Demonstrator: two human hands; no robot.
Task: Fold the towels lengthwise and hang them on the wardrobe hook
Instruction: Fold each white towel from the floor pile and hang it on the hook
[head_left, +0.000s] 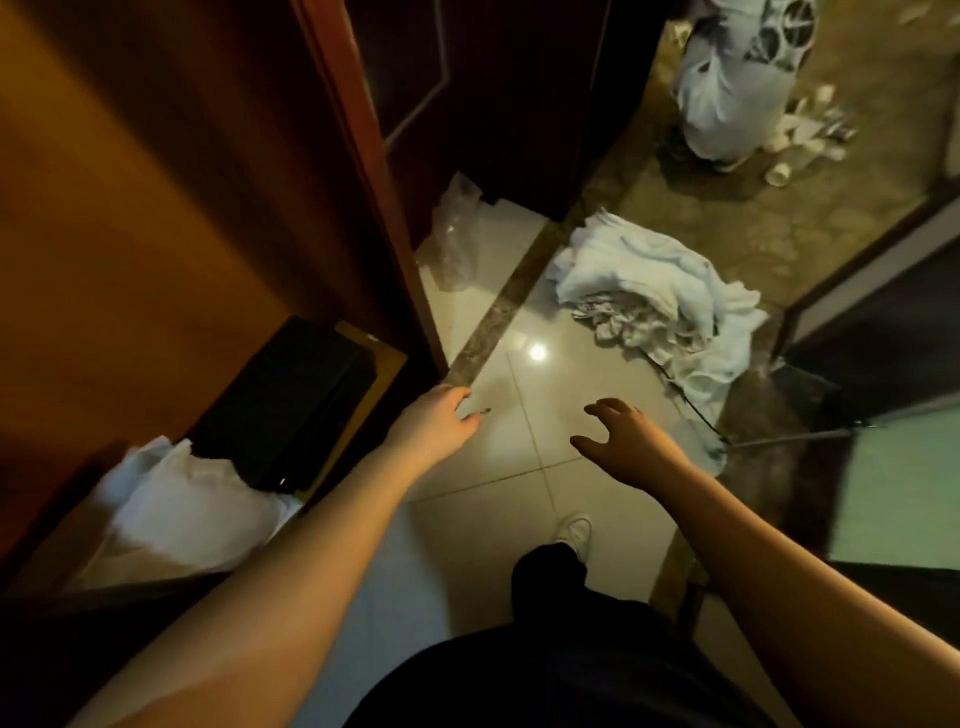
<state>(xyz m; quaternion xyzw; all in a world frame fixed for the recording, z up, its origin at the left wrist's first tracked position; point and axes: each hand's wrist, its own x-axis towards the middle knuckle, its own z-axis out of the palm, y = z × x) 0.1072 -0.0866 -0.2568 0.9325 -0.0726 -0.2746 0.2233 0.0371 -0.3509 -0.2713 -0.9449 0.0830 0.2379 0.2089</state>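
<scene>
Pale glossy floor tiles (519, 519) fill the middle of the view, with a dark stone strip crossing them and a brown patterned floor beyond. Left stands the wardrobe (130, 234), its wooden door (363, 182) open; no hook shows in this view. Low inside the wardrobe lie a black box (291, 400) and some white fabric (171, 504) that may be a towel, though I cannot tell.

Ahead and to the right, the towels (654, 301) lie in a crumpled white heap on the floor, part on the tiles and part on the brown floor, with a patterned cloth mixed in and a thin black cable (691, 405) running under the near edge. A clear plastic bag (457, 234) sits by the door's foot.

Both arms reach forward. The left hand (436, 421) hangs with fingers loosely curled, holding nothing. The right hand (623, 431) is spread, fingers half bent like a claw, also empty, and well short of the heap.

The step looks like fetching a towel. To do it well: step closer, pick one towel by a corner, lift it free of the cable and the patterned cloth, and find the two corners of a short edge before folding lengthwise.
</scene>
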